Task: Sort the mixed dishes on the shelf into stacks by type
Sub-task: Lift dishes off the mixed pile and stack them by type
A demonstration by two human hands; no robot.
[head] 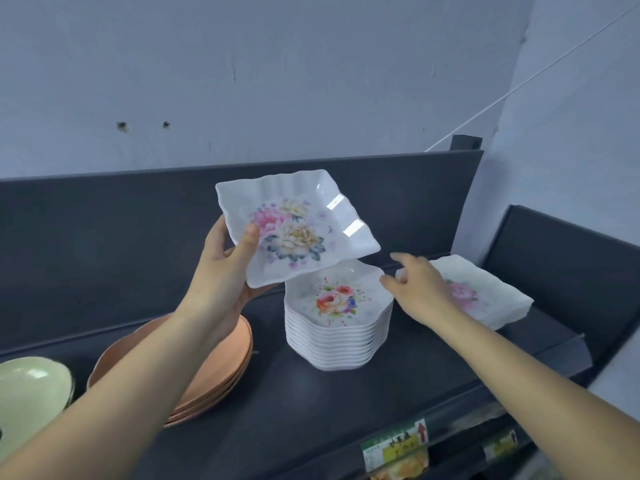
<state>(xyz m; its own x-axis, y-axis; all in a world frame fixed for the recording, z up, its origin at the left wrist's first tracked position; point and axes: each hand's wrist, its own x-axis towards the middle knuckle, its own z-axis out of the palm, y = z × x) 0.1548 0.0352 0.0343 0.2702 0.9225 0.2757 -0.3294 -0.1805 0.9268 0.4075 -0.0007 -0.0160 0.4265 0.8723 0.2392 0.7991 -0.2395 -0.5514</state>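
Forearms (114, 396): both are crossing the front lip of the dark shelf (311, 410) from the lower corners.
Open room: bare shelf floor is lying before the stack of white dishes (337, 337) and between it and the orange plates (228, 368).
Left hand (221, 271): is pinching the flowered square dish (304, 223) by its left edge, thumb on top, holding it tilted above the stack.
Right hand (419, 289): is hovering with loose fingers at a corner of the right white dish (491, 299), gripping nothing; contact I cannot tell.
Shapes: glossy wavy rims are shining on the white dishes.
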